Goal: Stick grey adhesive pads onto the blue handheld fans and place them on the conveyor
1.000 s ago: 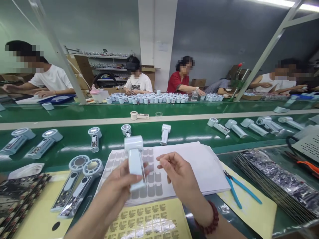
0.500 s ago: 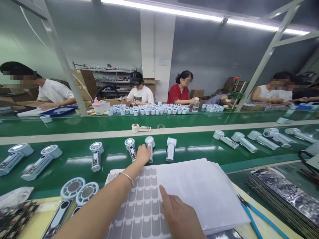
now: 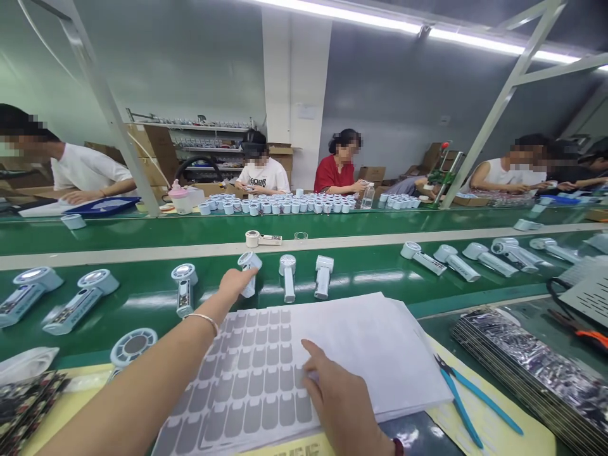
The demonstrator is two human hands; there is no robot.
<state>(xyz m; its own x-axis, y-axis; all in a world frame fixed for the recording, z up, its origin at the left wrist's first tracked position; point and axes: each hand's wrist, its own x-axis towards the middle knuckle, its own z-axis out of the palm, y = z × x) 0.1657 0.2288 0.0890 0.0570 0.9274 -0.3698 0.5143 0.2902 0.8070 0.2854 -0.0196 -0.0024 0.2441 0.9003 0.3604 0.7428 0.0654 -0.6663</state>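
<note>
My left hand reaches across to a light-blue handheld device, apparently a small fan, with a round head and a straight handle. Its fingers are closed on that device, partly covering it. Just to the right on the green belt lie a second such device with a holed round face and another device. My right hand hovers over or rests on a sheet of grey stickers, index finger stretched out and thumb apart, nothing visible in it. Beside the sticker sheet, white paper lies stacked.
Blue-handled cutters and stacked circuit boards lie at the right. More devices line the green belt. Across it, several people sit behind rows of round blue parts. A device sits near my left forearm.
My left hand has moved left, from one device to its neighbour, which now shows a different side. The right hand stays over the sticker sheet. The whole view has shifted slightly.
</note>
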